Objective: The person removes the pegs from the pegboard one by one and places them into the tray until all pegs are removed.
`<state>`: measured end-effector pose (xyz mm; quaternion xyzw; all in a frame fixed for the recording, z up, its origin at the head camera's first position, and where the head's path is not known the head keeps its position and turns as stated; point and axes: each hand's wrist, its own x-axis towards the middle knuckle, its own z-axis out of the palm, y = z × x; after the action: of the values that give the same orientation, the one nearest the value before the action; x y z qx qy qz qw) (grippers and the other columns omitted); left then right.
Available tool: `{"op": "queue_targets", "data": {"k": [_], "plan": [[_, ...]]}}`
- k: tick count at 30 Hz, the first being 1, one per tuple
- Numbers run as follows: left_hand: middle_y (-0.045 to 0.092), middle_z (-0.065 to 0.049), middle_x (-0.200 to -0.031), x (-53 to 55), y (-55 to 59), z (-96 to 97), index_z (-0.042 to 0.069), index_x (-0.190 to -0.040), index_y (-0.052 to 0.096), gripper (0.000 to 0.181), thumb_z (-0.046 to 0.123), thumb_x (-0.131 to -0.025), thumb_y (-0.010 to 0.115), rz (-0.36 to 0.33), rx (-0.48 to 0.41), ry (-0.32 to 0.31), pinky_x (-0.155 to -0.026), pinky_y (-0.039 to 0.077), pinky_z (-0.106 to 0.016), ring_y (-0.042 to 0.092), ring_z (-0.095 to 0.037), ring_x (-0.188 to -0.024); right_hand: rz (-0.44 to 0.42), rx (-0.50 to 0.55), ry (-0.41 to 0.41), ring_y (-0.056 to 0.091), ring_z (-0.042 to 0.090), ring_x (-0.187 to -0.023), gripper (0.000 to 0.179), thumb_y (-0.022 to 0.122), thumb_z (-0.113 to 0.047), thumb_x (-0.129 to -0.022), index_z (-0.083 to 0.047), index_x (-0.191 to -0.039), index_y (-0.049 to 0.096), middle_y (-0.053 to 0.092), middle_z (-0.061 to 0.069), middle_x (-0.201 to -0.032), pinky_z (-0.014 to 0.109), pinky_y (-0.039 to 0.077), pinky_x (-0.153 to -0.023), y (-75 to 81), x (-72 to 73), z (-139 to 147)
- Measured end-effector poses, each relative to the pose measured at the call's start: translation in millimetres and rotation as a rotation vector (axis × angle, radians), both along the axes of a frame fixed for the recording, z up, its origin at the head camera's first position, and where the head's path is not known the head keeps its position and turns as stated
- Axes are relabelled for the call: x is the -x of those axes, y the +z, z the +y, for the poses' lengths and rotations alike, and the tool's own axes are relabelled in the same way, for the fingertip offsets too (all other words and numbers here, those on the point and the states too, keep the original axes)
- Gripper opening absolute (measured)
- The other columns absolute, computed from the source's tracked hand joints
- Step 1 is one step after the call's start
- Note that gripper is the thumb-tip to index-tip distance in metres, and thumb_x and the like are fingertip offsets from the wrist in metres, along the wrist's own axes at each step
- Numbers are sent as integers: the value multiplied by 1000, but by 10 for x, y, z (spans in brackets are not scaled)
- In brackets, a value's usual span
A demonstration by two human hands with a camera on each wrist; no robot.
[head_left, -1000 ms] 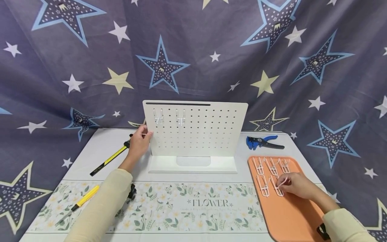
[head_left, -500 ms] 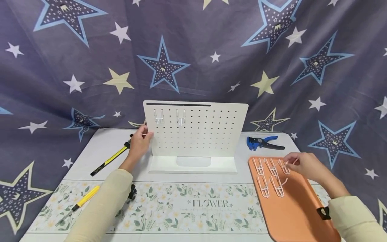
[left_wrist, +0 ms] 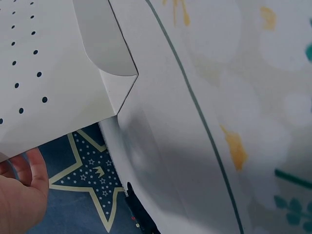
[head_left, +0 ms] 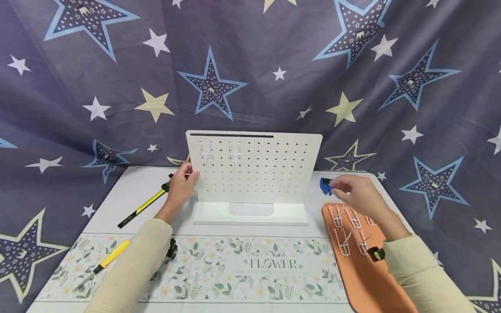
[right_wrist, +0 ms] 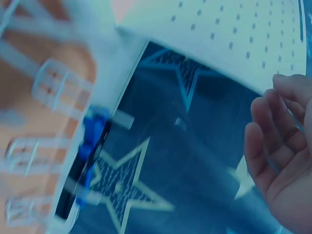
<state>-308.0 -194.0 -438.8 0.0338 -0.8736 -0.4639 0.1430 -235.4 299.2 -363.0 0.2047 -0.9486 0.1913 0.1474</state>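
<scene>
A white pegboard (head_left: 270, 174) stands upright on its base in the middle of the table. Two white wire hooks, a left one (head_left: 206, 152) and another (head_left: 235, 153) beside it, hang in its upper left holes. My left hand (head_left: 182, 182) grips the board's left edge, its fingers partly behind it in the left wrist view. My right hand (head_left: 360, 193) is over the far end of the orange tray (head_left: 375, 287), its fingers loosely bent with nothing seen between them. Several white wire hooks (head_left: 344, 243) lie on the tray, one partly hidden by the right arm.
A blue and black wire stripper (head_left: 325, 186) lies behind the tray, mostly covered by the right hand in the head view. At left are a black and yellow caliper-like tool (head_left: 142, 208) and a yellow-handled screwdriver (head_left: 113, 254). A star-patterned curtain (head_left: 250, 87) hangs behind.
My right hand has moved from the lower hooks to the upper right hook, then up and left off the tray. The left hand stays on the board's edge.
</scene>
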Motion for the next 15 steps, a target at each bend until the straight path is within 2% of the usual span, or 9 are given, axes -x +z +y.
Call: {"op": "queue_targets", "data": {"k": [6,11,15], "plan": [[67,-16,-117,10,-15,5,10,-128,58,27,24,-106,53,-5,-2,2,-75,48,-32,63,-30,-95,49,17,74,66,15,-73,15,74,-9,-89,-8,-103,76,73,1,-84,35,54,-68,-2,106,-422],[67,-16,-115,13,-22,3,9,-127,58,26,23,-106,53,12,-5,1,-75,48,-31,64,-29,-95,109,84,74,69,17,-74,17,74,-9,-89,-8,-106,76,75,5,-93,35,56,-66,9,209,-742],[67,-16,-114,11,-21,5,8,-126,58,25,23,-105,54,26,-6,-2,-75,49,-31,65,-30,-96,156,148,69,71,20,-76,18,75,-8,-89,-8,-107,75,74,7,-92,37,59,-68,-3,290,-996]]}}
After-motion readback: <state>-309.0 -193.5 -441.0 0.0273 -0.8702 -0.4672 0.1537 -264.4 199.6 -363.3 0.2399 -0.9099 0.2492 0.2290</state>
